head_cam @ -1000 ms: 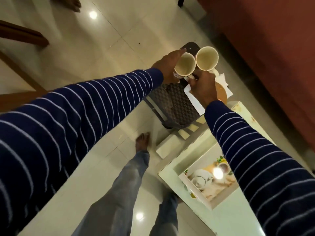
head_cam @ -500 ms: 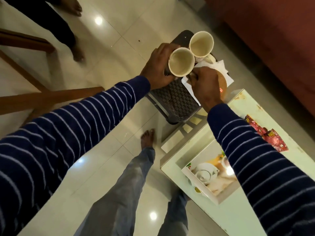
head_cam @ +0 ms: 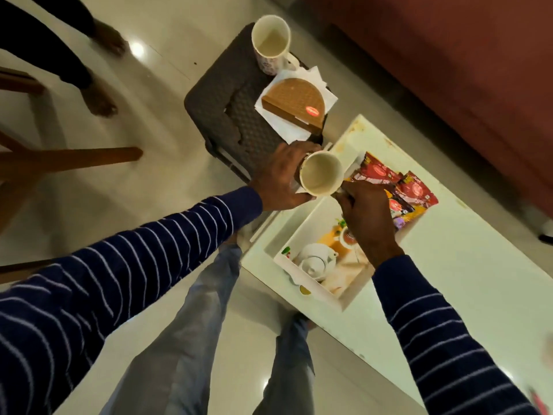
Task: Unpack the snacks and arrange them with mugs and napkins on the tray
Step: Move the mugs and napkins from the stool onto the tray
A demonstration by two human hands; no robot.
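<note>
My left hand (head_cam: 278, 178) grips a cream mug (head_cam: 320, 175) from its left side, holding it above the near corner of the white table (head_cam: 463, 280). My right hand (head_cam: 368, 214) meets the mug on its right, fingers curled at the handle side. A second cream mug (head_cam: 270, 40) stands upright on the dark woven stool (head_cam: 221, 94). Beside it lie white napkins (head_cam: 281, 124) with a brown half-round box (head_cam: 296, 97) on top. The white tray (head_cam: 311, 287), printed with a teapot picture, sits on the table under my right forearm. Red snack packets (head_cam: 413, 190) lie behind it.
A dark red sofa (head_cam: 449, 55) runs along the right behind the table. Another person's bare feet (head_cam: 100, 100) stand on the glossy tiled floor at upper left. Wooden furniture legs (head_cam: 74, 160) reach in from the left. My own legs are below.
One mug has been left standing on the stool. My left hand has carried the other mug back toward the table, and my right hand has come to it.
</note>
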